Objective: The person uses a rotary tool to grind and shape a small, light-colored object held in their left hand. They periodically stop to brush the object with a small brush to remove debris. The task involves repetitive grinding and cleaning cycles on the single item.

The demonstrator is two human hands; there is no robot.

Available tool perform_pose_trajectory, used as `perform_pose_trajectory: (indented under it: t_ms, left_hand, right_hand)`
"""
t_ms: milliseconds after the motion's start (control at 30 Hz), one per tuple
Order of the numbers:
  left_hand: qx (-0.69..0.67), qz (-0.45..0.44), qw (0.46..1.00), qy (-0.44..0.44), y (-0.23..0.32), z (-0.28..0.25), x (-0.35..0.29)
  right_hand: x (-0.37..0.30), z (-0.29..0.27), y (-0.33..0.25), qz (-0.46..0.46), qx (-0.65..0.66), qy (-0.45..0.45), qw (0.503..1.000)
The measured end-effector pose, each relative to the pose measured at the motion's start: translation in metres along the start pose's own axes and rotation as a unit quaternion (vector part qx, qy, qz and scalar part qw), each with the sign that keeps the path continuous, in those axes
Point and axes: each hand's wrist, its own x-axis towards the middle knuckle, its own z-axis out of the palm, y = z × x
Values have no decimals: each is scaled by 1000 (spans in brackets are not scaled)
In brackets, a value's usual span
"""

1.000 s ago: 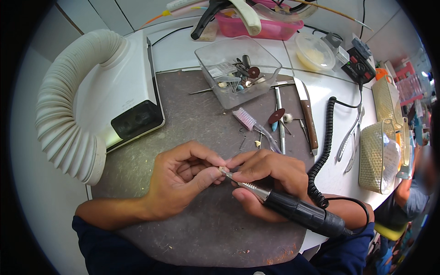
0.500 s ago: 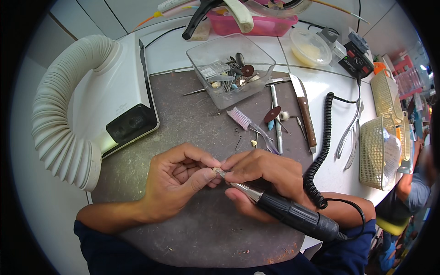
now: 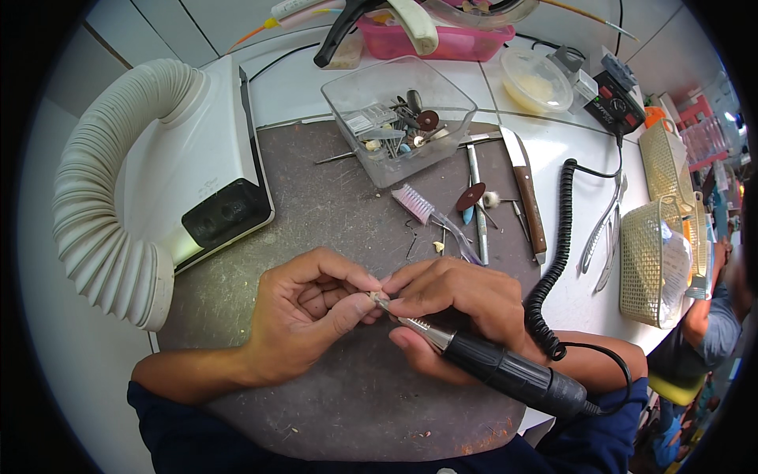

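The left forearm (image 3: pixel 197 365) slants in from the near left, the right forearm (image 3: pixel 596 365) from the near right. The left grip (image 3: pixel 304 312) pinches thumb toward index finger, other fingers curled; the right grip (image 3: pixel 470 308) is bent closed, back upward, fingers pointing left beside the left fingertips

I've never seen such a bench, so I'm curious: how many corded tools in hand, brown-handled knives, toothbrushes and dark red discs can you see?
Black cylindrical corded tool in the right hand: 1
Brown-handled knife with silver blade: 1
Translucent toothbrush with pink bristles: 1
Dark red round discs: 2
Total: 5
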Motion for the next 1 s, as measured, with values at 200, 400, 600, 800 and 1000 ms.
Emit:
perform_pose_trajectory:
  t_ms: [200,400,600,800,1000]
  left_hand:
    - [2,-11,1000,-10,2,-1,0]
    - [7,-37,999,13,9,5,1]
    - [7,-38,999,13,8,4,1]
    - [9,-29,1000,7,6,2,2]
    - [7,-26,1000,11,5,3,2]
  right_hand:
    - [0,0,0,1,12,0,1000]
    - [-1,0,-3,10,18,10,1000]
    - [-1,-1,2,-4,13,-3,1000]
    - [-1,-1,0,6,12,2,1000]
    - [-1,0,-1,4,11,2,1000]
